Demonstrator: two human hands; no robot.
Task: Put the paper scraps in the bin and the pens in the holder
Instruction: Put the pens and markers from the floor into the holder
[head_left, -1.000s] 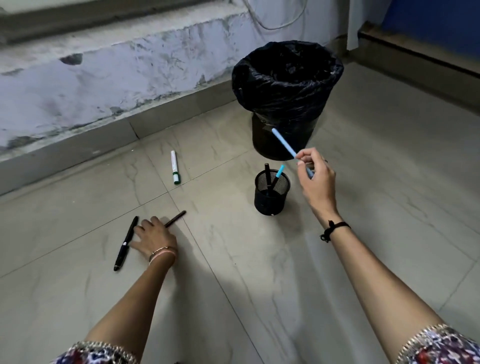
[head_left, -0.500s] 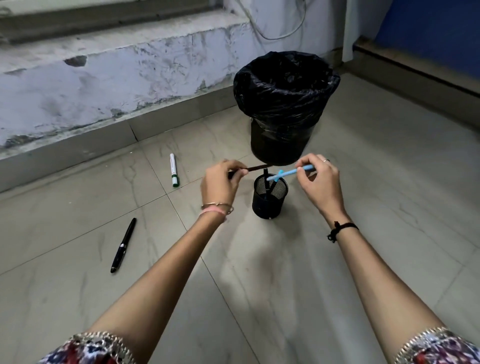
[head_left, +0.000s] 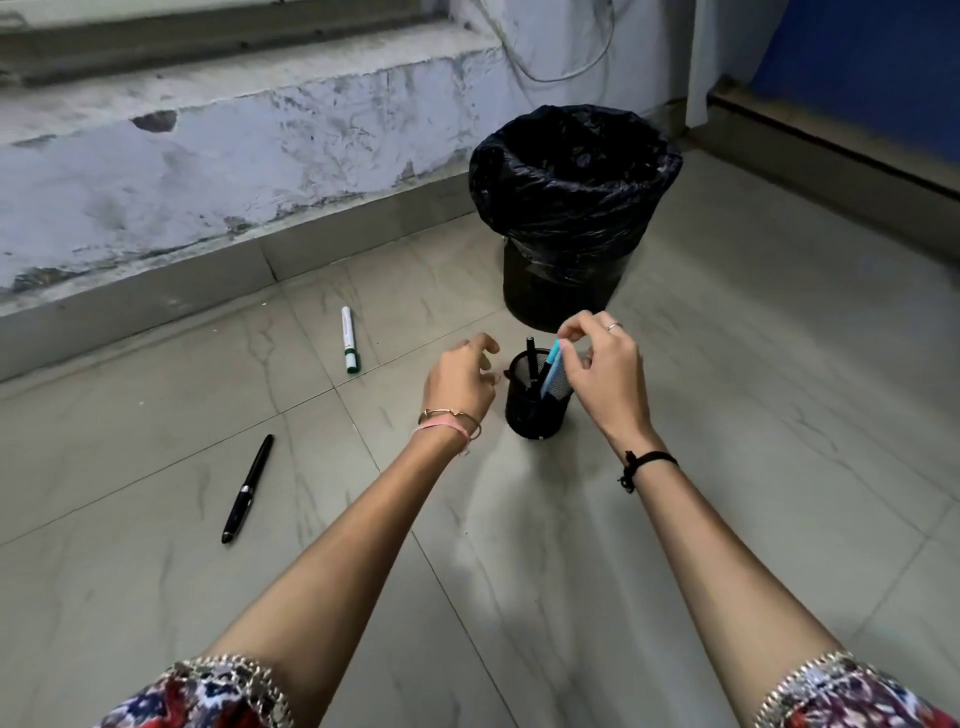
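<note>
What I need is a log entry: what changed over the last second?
The left hand lifted a dark pen off the floor, carried it right to the holder and let go. The right hand lowered its blue pen into the holder, fingers still pinching its top. The black pen, marker and bin stayed put.

I log, from my feed: floor (head_left: 753, 467) of pale grey veined tiles, thin joints; grey skirting (head_left: 130, 306); wall (head_left: 218, 166) of whitish-blue plaster, stained and flaking; concrete ledge (head_left: 156, 57) above; white cable (head_left: 550, 77) hanging; blue panel (head_left: 857, 62) far right. Light soft.
</note>
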